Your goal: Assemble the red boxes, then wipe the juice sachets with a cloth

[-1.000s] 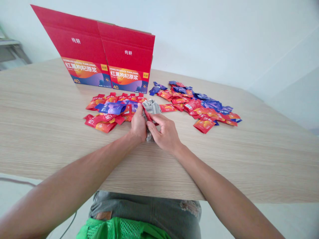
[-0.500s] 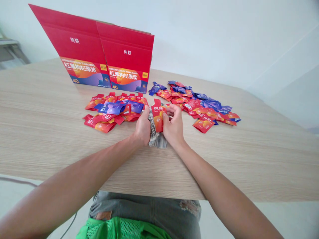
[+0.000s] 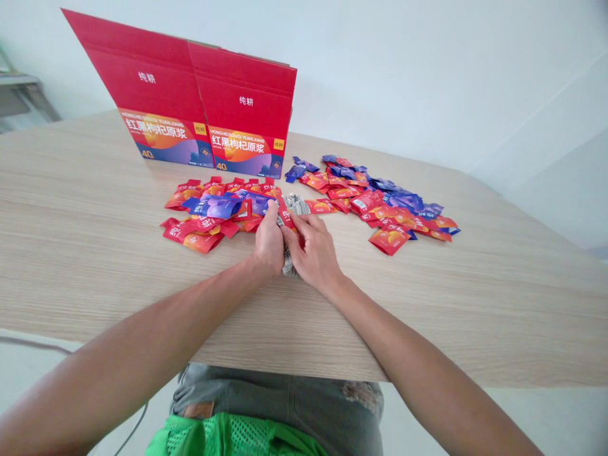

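My left hand (image 3: 270,242) is closed round a grey-and-white striped cloth (image 3: 297,203), its thumb pointing up. A red pouch (image 3: 285,215) with white lettering lies tilted against the cloth, between my two hands. My right hand (image 3: 314,252) is closed over the pouch, and its fingers cover most of it. Just left of my hands are rows of red pouches with a few purple ones (image 3: 216,206) across them. To the right of the cloth, another red pouch (image 3: 320,206) lies at the near side of a loose heap.
A red printed carton (image 3: 242,107) stands with raised flaps behind the left pouches. The heap of mixed red and purple pouches (image 3: 389,238) spreads across the right. The wooden table's front edge (image 3: 285,370) runs close to my body, and a white wall rises behind.
The red pouch has tilted and moved slightly left. My right hand has shifted left and closed over it, close against my left hand. More cloth shows above my right fingers.
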{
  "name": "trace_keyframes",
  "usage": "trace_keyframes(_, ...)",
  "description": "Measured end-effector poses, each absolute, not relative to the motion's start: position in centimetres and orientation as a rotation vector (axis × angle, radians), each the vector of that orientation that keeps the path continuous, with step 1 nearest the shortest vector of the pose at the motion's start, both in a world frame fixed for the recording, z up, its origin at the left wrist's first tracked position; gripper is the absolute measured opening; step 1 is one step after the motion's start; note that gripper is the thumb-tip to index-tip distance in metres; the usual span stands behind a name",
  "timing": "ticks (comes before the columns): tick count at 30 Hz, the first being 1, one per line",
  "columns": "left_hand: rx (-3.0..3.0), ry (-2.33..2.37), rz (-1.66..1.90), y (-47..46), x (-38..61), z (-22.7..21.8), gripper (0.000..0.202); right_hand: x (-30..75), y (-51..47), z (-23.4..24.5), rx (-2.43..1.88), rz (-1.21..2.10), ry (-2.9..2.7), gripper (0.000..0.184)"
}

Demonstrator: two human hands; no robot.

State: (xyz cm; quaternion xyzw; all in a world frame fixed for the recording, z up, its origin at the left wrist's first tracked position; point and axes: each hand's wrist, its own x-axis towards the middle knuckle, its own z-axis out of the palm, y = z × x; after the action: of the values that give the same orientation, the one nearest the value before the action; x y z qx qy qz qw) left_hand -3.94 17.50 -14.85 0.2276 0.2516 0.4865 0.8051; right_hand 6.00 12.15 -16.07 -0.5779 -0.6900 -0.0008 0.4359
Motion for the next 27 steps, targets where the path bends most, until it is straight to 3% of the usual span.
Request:
trace_keyframes(7, 0.439, 0.596, 0.989, 18.1, -3.9, -14.3, 0.059, 6.5, 11.6, -14.9, -1.397, 0.117, -1.759, 0.042)
trace_keyframes(17, 0.352, 0.545, 0.920, 16.5, -3.1, -13.3, 0.057, 9.0, 13.4, -16.9, -1.363, 0.228, -1.282, 0.043)
trace_keyframes(27, 0.328, 0.627, 1.088, 17.1, -3.2, -14.1, 0.042, 6.6, 12.9, -17.1, -1.438, -0.074, -1.661, 0.046)
